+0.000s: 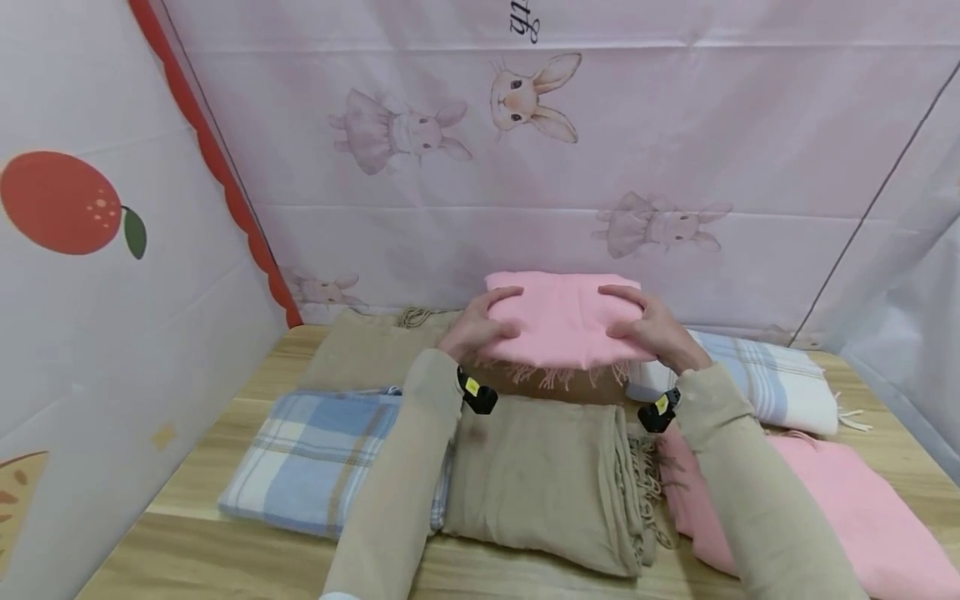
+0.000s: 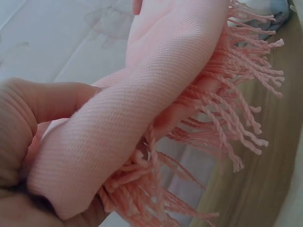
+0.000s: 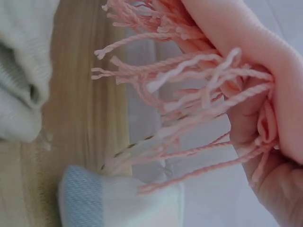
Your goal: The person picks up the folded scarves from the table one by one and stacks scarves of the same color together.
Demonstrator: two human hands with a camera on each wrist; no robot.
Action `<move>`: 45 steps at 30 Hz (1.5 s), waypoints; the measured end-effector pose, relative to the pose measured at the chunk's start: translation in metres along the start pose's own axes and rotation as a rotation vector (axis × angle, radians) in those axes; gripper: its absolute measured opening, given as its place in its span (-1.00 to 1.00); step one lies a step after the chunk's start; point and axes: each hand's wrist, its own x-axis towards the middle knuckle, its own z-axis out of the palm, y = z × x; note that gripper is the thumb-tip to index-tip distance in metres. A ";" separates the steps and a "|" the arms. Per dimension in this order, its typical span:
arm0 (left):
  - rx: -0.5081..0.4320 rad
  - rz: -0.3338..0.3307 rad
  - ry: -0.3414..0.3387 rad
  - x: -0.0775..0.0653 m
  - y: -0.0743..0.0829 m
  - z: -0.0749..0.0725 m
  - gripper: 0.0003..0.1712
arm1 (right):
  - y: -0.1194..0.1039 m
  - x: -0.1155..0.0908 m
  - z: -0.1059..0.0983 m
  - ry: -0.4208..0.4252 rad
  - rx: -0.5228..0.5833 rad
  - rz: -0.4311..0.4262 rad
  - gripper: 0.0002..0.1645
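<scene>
A folded pink scarf (image 1: 562,321) with twisted fringe is held up above the back of the table, in front of the printed backdrop. My left hand (image 1: 483,323) grips its left end, and in the left wrist view the thumb and fingers pinch the rolled fold (image 2: 128,109). At the opposite end my right hand (image 1: 652,327) grips the scarf too. The fringe (image 3: 189,94) dangles below the fold in the right wrist view, partly in front of the right hand (image 3: 265,161). Fingers behind the cloth are hidden.
Folded scarves lie around on the wooden table (image 1: 202,550): blue plaid (image 1: 300,467) at front left, beige (image 1: 540,475) in the middle, pink (image 1: 847,500) at front right, beige (image 1: 367,350) at back left, blue-white plaid (image 1: 780,383) at back right. The backdrop (image 1: 450,233) rises behind.
</scene>
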 end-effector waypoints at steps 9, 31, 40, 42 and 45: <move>0.060 0.022 0.002 -0.006 0.004 0.000 -0.17 | -0.004 -0.011 -0.004 -0.018 0.048 0.016 -0.13; 0.054 0.052 -0.017 -0.017 0.006 0.020 -0.24 | -0.001 -0.041 -0.021 -0.017 0.042 0.072 -0.14; 0.076 0.066 -0.044 -0.021 0.008 0.024 -0.24 | 0.002 -0.048 -0.026 -0.011 0.001 0.058 -0.15; 0.074 0.078 -0.049 -0.023 0.009 0.025 -0.26 | 0.002 -0.050 -0.028 -0.003 -0.008 0.057 -0.15; 0.068 0.083 -0.051 -0.025 0.011 0.027 -0.28 | 0.000 -0.053 -0.030 0.001 -0.010 0.052 -0.16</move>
